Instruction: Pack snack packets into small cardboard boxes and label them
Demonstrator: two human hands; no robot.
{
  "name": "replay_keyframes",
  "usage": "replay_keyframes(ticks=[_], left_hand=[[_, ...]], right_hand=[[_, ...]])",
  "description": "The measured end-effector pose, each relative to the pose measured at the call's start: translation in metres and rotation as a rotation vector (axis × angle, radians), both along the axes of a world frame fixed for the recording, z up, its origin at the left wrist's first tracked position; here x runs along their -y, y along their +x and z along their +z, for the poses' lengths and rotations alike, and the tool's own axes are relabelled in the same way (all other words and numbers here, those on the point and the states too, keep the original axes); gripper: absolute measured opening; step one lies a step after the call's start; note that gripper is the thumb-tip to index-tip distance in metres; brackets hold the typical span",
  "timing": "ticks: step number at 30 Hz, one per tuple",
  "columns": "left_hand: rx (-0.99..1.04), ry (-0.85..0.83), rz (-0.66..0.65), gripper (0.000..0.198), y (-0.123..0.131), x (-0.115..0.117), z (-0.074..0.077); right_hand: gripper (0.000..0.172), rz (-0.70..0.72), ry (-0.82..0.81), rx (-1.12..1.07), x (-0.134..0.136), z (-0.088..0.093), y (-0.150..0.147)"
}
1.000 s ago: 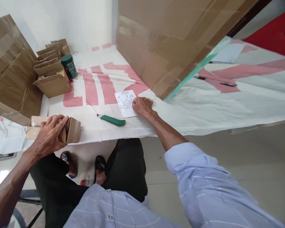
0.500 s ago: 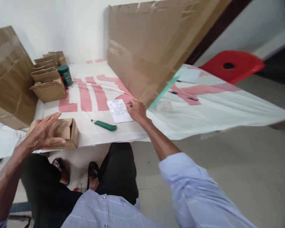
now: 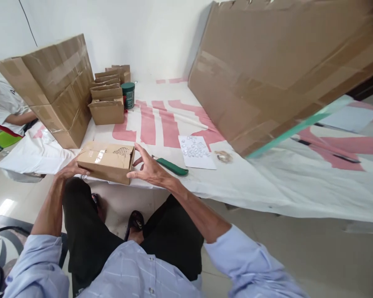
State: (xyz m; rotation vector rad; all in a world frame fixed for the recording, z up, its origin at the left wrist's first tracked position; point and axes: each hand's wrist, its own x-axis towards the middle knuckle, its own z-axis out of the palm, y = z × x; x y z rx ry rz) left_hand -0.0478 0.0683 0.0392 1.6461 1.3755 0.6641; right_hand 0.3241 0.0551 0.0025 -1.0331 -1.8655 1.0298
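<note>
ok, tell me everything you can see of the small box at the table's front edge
The small box is oblong, seemingly brown cardboard, with a pale shiny strip and dark leaf-like print on top. A dark gap shows at its right-end flap. It sits roughly level on the table. The left grip touches its left end; the right grip opens around the right, contact unclear.

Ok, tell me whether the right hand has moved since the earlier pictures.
Yes, leftward: the right hand has gone from the white paper, past the green knife, to the small cardboard box.
</note>
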Motion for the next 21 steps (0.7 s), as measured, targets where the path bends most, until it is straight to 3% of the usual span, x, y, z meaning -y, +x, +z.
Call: replay_keyframes(ticks=[3,6,12,17,21], left_hand=[[0.008,0.027,0.01,0.104,0.007,0.009,-0.009],[0.047,0.041,0.031,0.101,0.01,0.021,-0.011],[0.251,0.058,-0.04,0.114,0.033,0.051,-0.019],[0.219,0.257,-0.034,0.133,0.065,0.079,-0.023],[0.143,0.452,0.033,0.135,0.09,0.106,-0.019]], right_hand=[[0.123,-0.062,0.022,0.038,0.0,-0.008,-0.015],[0.119,-0.053,-0.022,-0.031,-0.003,-0.016,-0.007],[0.111,0.074,-0.203,-0.245,0.002,-0.026,0.038],[0.1,0.035,-0.248,-0.246,0.019,-0.023,0.07],[0.098,-0.018,-0.254,-0.181,0.032,-0.02,0.079]])
